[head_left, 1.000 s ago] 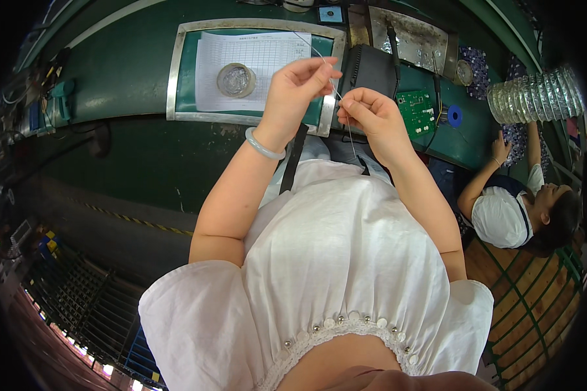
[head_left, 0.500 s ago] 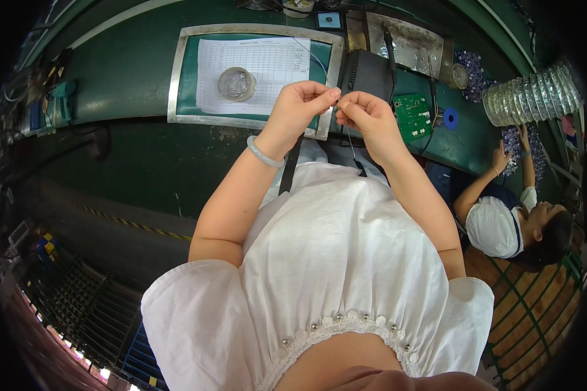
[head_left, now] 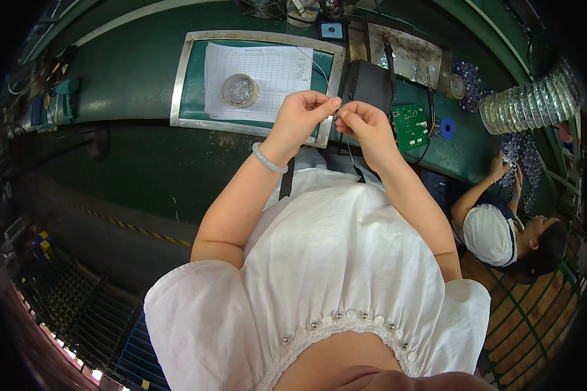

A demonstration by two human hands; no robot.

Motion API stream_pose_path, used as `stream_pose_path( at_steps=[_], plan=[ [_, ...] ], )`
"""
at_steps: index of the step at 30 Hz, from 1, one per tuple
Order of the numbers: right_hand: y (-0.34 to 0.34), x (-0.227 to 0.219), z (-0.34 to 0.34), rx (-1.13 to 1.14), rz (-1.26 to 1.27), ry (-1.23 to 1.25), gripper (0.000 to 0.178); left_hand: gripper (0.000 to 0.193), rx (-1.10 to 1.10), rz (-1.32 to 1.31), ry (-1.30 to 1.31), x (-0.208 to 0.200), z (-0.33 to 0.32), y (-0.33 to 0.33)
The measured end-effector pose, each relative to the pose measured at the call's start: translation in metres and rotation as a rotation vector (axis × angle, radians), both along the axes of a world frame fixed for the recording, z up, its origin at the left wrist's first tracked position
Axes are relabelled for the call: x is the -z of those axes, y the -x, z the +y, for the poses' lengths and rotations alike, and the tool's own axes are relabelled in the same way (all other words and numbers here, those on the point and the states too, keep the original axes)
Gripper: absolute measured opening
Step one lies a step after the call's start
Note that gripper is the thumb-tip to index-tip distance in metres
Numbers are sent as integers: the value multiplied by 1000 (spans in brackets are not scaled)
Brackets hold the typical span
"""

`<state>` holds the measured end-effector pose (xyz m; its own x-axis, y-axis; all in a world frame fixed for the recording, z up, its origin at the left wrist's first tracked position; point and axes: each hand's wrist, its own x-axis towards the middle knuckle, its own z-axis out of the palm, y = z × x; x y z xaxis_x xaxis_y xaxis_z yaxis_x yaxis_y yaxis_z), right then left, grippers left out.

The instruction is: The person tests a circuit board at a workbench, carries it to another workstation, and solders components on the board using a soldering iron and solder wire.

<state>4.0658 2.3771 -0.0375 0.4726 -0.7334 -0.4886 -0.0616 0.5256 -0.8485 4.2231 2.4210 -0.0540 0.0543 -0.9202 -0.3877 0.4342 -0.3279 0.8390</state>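
Both hands are raised close together over the front edge of the bench. My left hand (head_left: 300, 118), its wrist in a pale bangle, pinches a thin wire between thumb and forefinger. Beside it, my right hand (head_left: 372, 129) has its thumb and fingers closed on the same wire. Below the fingers the thin wire (head_left: 351, 151) hangs toward my lap, where a small black piece (head_left: 360, 174) shows at its lower end. A paler length of it curves up above the hands. What sits right between the fingertips is too small to make out.
A metal-framed panel (head_left: 178, 88) bears a printed sheet (head_left: 284, 78) and a round tub (head_left: 240, 90). Rightward are a black box (head_left: 365, 83), a green circuit board (head_left: 411, 127), a blue spool (head_left: 446, 128) and a foil duct (head_left: 528, 104). A co-worker (head_left: 492, 228) sits at the right.
The bench has shifted slightly down in the view. My hands keep their pinch near the same spot, a little lower. The co-worker's hands have moved over the parts at the right.
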Motion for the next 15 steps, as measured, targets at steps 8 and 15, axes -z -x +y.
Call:
stream_pose_path(
  at_steps=[8, 15],
  plan=[
    [3, 18, 0, -30, 26, 100, 13, 21, 2, -73, 36, 12, 1, 3],
    [-7, 28, 0, 31, 154, 47, 15, 18, -18, -176, 33, 29, 1, 4]
  ],
)
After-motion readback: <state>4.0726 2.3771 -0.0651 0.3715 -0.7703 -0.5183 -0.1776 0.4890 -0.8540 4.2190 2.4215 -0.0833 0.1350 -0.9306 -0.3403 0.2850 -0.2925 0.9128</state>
